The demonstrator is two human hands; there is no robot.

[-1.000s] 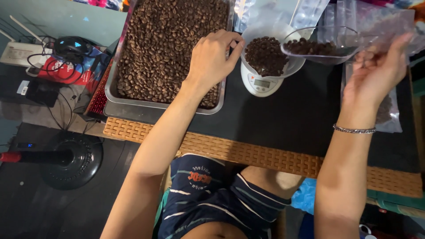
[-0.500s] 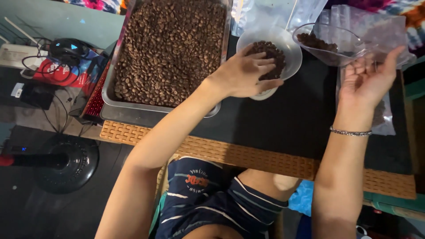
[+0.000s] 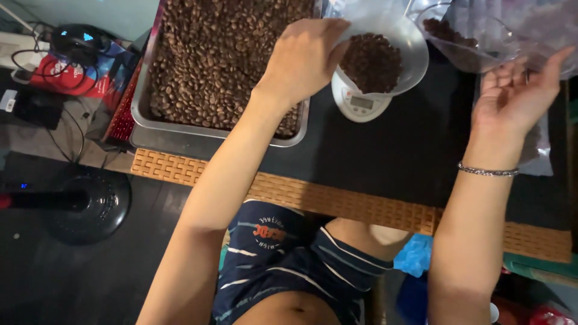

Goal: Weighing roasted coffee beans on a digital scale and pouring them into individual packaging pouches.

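Observation:
My left hand (image 3: pixel 304 60) grips the left rim of a white bowl (image 3: pixel 409 51) that holds dark coffee beans (image 3: pixel 372 60). The bowl sits on or just over a small white digital scale (image 3: pixel 360 103) on the black tabletop (image 3: pixel 415 150). My right hand (image 3: pixel 512 96), with a silver bracelet at the wrist, is raised palm-up at the right. It holds a clear plastic cup (image 3: pixel 466 42) with a few beans in it. A clear plastic bag (image 3: pixel 542 27) lies against its fingers.
A large metal tray (image 3: pixel 180 135) full of coffee beans fills the table's left part. A woven mat edge (image 3: pixel 337 201) runs along the near side. Another clear bag (image 3: pixel 539 153) lies at right. Cables, a black device (image 3: pixel 75 39) and a fan base (image 3: pixel 84 204) sit at left below.
My left hand has moved from the tray's edge over to the white bowl and taken hold of its rim. The right hand stays raised with the clear cup.

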